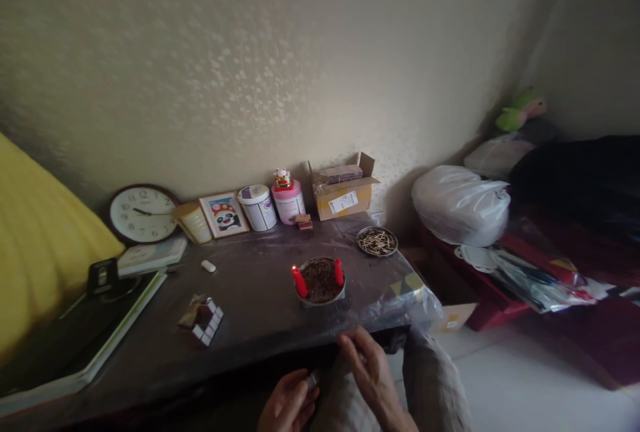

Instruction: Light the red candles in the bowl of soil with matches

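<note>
My left hand [293,400], low in the view, has its fingers closed round a small pale matchbox [313,379], mostly hidden by the fingers. My right hand [371,369] is to its right, just off the table's front edge. Its thumb and forefinger come together at the tips; whatever they pinch is too small to make out. Beyond the hands, a round tin [323,293] filled with dark grains holds two red candles. A small flame shows on the left candle [299,283]; on the right candle [339,273] I see no clear flame.
A plate of matchsticks [377,241] sits at the table's right end. Several small white boxes [206,325] stand left. Along the wall are a clock [143,212], panda picture [225,215], tubs [257,208] and an open carton [344,197]. A white bag [457,205] lies right.
</note>
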Demonstrator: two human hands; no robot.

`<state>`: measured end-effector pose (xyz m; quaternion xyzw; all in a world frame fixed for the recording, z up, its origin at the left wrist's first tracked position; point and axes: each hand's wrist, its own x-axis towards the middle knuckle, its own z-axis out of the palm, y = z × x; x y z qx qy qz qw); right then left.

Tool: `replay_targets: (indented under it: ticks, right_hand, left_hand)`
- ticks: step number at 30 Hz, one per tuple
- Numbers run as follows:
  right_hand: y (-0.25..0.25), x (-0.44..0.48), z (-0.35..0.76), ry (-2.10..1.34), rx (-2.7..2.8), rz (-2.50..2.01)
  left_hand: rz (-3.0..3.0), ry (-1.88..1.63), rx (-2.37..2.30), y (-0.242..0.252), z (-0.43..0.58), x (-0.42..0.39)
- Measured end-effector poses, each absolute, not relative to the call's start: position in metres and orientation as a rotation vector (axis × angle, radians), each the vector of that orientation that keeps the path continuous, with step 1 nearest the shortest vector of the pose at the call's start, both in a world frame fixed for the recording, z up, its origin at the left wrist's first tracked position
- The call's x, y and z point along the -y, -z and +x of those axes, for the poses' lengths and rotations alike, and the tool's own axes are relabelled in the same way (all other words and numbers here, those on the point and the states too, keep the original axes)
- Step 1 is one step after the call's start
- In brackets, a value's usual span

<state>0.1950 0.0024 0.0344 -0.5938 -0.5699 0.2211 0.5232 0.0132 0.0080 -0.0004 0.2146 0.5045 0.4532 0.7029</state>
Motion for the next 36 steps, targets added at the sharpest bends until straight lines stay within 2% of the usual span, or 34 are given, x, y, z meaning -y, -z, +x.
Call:
replay_targets:
  ticks: [12,19,36]
  right_hand:
    - [-0.032,0.026,0.158,-0.585,1.534,-1.192]
    - [-0.034,0.031,0.154,-0.597,1.548,-1.185]
    - [-0.032,0.03,0.159,-0.538,1.667,-1.173]
  left_hand:
    - [0.866,-1.113,-1.104,-0.022,0.017,0.012]
    - [0.867,-1.169,-1.142,-0.038,0.018,0.017]
    - [0.938,-1.147,-1.047,-0.021,0.008,0.009]
